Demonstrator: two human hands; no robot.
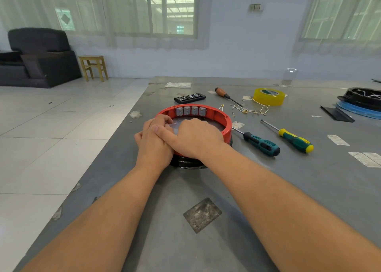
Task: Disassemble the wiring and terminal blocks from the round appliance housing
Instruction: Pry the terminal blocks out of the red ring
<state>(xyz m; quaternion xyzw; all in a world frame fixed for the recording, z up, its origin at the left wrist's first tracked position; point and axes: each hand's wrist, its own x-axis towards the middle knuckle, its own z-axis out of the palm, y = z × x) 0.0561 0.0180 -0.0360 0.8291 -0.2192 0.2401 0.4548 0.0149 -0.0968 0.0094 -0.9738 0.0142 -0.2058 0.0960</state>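
Note:
The round red housing (221,118) sits on a black base in the middle of the grey table (268,189). Several grey terminal blocks (190,110) stand in a row on its far inner wall. My left hand (153,146) reaches over the near left rim, its fingers curled down inside the housing. My right hand (198,136) lies beside it over the housing floor, thumb across my left hand, fingers bent down out of sight. Something pale shows between the two hands; I cannot tell what they hold. Loose white wires with brass terminals (250,110) lie on the table behind the housing.
Two green-handled screwdrivers (261,143) (294,140) lie right of the housing. Behind it are a wooden-handled screwdriver (225,95), a black bit case (189,98) and a yellow tape roll (269,96). Another black housing on a blue part (362,100) is at far right. The table's left edge is close.

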